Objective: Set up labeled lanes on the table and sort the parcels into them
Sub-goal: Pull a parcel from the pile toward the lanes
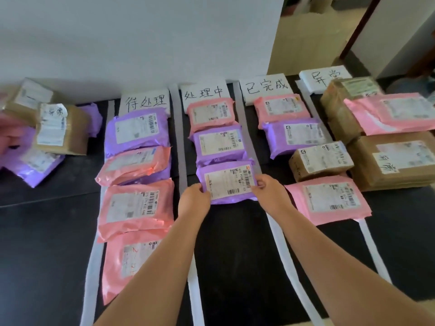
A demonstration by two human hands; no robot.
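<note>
Nearest, our left hand (194,196) and right hand (268,187) each grip a side edge of the purple mailer (227,184), lying label-up on the desk (47,231) in the second lane. We judge it light, soft, slick: best held by both edges. Its long axis crosses the lane; farther off lies the lane sign (203,94).
</note>
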